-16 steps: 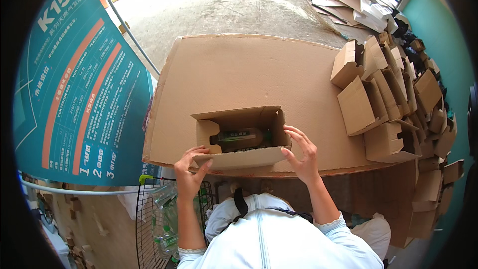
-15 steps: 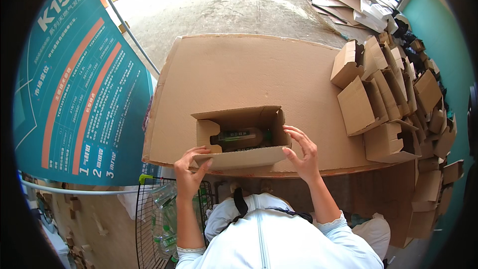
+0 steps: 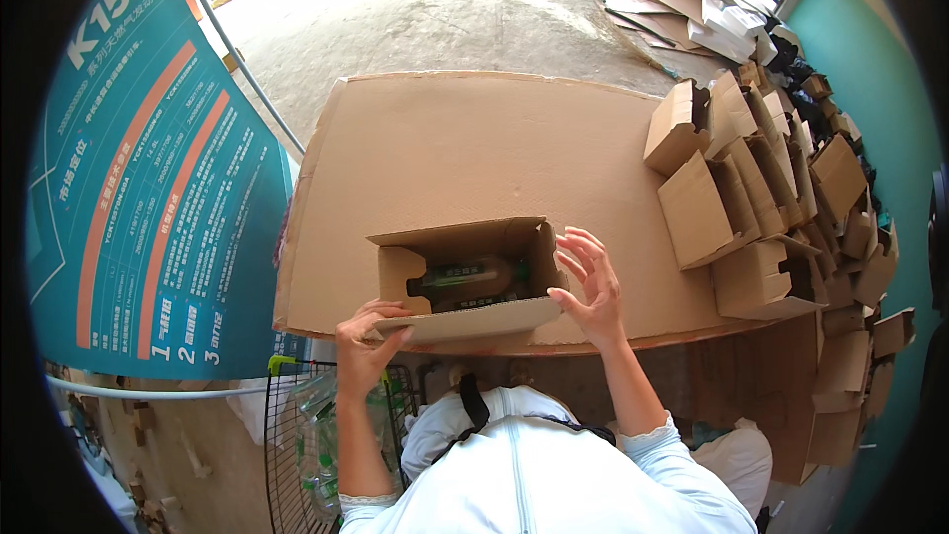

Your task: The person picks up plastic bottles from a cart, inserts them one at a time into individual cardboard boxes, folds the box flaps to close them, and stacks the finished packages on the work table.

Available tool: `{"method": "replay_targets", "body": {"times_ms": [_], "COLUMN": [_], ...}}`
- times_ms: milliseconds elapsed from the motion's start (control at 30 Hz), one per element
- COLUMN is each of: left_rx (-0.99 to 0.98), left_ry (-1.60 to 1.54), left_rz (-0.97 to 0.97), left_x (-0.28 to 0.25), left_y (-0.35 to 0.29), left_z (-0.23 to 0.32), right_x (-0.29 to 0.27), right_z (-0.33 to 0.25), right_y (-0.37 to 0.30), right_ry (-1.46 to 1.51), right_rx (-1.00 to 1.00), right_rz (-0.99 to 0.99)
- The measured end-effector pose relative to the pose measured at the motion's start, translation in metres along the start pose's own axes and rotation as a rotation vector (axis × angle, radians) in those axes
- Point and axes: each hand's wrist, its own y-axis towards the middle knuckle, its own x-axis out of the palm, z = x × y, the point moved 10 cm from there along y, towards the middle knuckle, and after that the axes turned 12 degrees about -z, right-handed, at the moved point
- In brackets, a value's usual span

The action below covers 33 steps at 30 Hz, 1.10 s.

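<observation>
A cardboard-covered table (image 3: 474, 148) spans the middle, with a stack of folded cartons (image 3: 771, 198) at its right. Near its front edge sits an open cardboard box (image 3: 465, 272), long axis left to right. Inside lies a green bottle (image 3: 465, 280) on its side, neck pointing left. The left hand (image 3: 366, 351) pinches the near flap; the right hand (image 3: 590, 287), fingers spread, touches the box's right end.

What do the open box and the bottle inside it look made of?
Box: plain brown cardboard, matte, with creased flaps and raw edges. Bottle: probably glass or plastic, dark green with a glossy sheen; the look leaves it open. It lies on its side in the box.
</observation>
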Motion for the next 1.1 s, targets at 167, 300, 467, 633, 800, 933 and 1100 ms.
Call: {"method": "replay_targets", "body": {"times_ms": [167,300,467,633,800,933,1100], "left_rx": [0.134,-0.162,0.050,0.038,0.079,0.070,-0.101], "left_ry": [0.156,-0.208,0.579,0.679,0.689,0.437,0.330], "left_rz": [-0.214,-0.504,-0.839,-0.848,-0.778,-0.574,-0.348], "left_x": [-0.008,0.018,0.077,0.090,0.079,0.028,-0.007], "left_y": [0.024,0.072,0.105,0.101,0.099,0.075,0.041], "left_z": [0.029,0.029,0.055,0.052,0.068,0.049,0.007], "right_x": [0.018,0.022,0.018,0.023,0.042,0.030,0.022], "right_z": [0.015,0.014,0.010,0.007,-0.004,0.008,0.016], "right_y": [-0.004,-0.011,-0.016,-0.027,-0.022,-0.012,0.004], "right_ry": [0.160,0.143,0.136,0.190,-0.172,-0.205,-0.541], "right_rx": [0.026,0.037,0.067,0.055,-0.013,0.104,0.119], "right_rz": [-0.034,-0.047,-0.044,-0.074,-0.268,-0.287,-0.134]}}
